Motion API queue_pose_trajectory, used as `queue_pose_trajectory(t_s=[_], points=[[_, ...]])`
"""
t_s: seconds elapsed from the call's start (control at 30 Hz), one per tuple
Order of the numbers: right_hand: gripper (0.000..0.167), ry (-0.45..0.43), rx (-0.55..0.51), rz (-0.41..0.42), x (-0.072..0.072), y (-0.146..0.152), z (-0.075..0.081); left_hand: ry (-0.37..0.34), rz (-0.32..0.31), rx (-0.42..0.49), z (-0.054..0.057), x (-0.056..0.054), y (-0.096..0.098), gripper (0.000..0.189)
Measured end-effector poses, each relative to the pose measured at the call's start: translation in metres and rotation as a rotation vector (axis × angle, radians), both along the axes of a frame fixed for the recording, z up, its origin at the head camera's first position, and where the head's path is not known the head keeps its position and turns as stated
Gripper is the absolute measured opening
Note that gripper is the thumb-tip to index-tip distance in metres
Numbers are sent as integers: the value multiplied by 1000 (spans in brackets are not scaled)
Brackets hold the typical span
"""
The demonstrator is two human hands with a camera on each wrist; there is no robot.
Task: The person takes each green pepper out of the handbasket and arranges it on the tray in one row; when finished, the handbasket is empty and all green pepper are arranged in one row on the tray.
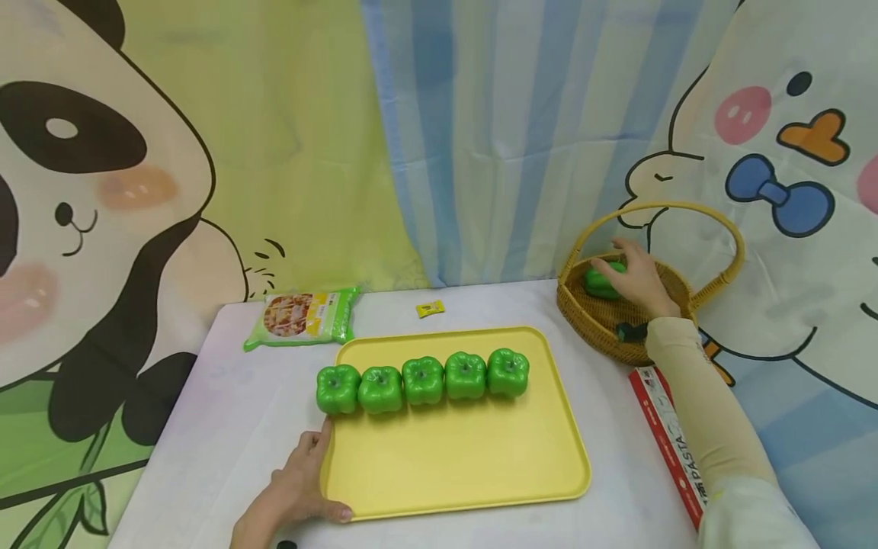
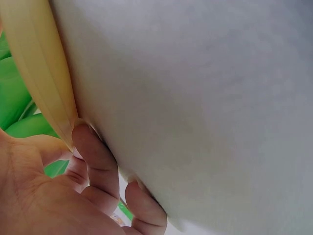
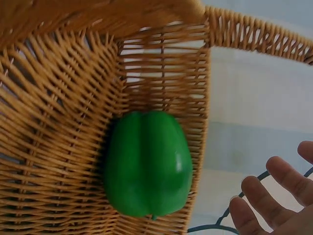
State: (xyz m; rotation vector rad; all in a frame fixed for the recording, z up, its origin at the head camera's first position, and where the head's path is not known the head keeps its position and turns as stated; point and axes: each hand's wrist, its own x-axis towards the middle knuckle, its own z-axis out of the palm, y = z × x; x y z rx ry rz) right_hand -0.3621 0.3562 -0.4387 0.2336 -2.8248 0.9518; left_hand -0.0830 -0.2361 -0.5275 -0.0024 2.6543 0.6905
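Note:
On a yellow tray (image 1: 453, 465) sits a row of several green bell peppers (image 1: 424, 380), the leftmost overlapping the tray's left rim. My left hand (image 1: 295, 480) holds the tray's near left corner, thumb at the front edge and fingers along the left side. In the left wrist view, curled fingers (image 2: 100, 161) meet the tray's edge. My right hand (image 1: 641, 278) reaches over a wicker basket (image 1: 583, 316), fingers spread. Inside lies one green bell pepper (image 3: 146, 164); the right wrist view shows the fingers apart from it.
The basket's tall handle (image 1: 658, 204) arches over it. A dark green item (image 1: 629, 332) lies in the basket by my sleeve. A red-and-white pasta box (image 1: 668, 442) lies under my right forearm. Behind the tray are a green food packet (image 1: 302, 319) and a small yellow packet (image 1: 430, 309).

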Motion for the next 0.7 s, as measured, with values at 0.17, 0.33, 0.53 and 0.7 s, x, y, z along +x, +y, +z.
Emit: queue_pose_trajectory(t_s=[0.17,0.33,0.53,0.7], points=[[86,-43,24,-11,-9,8,-6,0,4,-3,-1,0,1,160],[92,-99,78,-30,-18,19,-12,-12,16,5,-1,-1,2,159],[94,-125,116,-46,-25,30,-21,-9,22,4,-1,0,2,158],[93,-121,121,-45,-29,33,-30,-1,19,-4,-1,-1,1,159]])
